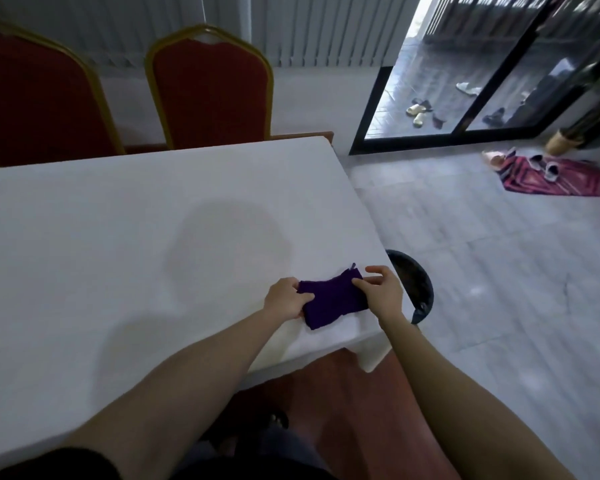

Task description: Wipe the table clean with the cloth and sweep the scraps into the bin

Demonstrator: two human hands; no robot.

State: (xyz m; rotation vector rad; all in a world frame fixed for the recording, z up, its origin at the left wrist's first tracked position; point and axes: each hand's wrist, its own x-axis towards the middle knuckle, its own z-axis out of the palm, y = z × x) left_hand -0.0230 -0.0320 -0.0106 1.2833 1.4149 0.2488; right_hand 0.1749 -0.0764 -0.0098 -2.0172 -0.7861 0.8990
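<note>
Room: tiled floor, two red chairs point(208, 91) at the far edge of the table, sliding glass door at the far right.
Surface: table point(118, 237) under a white covering; no scraps can be made out on it.
Cloth: purple cloth point(333, 299), folded to a rough rectangle, lying flat near the right-hand near corner of the table.
Axis: long axis runs roughly along the near edge, its right end tilted slightly toward the far edge.
Left hand point(286, 301): fingers curled over the cloth's left end, gripping it.
Right hand point(383, 292): thumb and fingertips pinching the right end; remaining fingers raised off the fabric.
Bin: dark round bin point(418, 289) on the floor, just beyond the table's right edge, partly hidden by it.
Step in hand: judged to be folding or straightening the cloth, either before wiping or once it is done.
Next move: one palm flat on the cloth, strokes directed toward the right edge above the bin.
</note>
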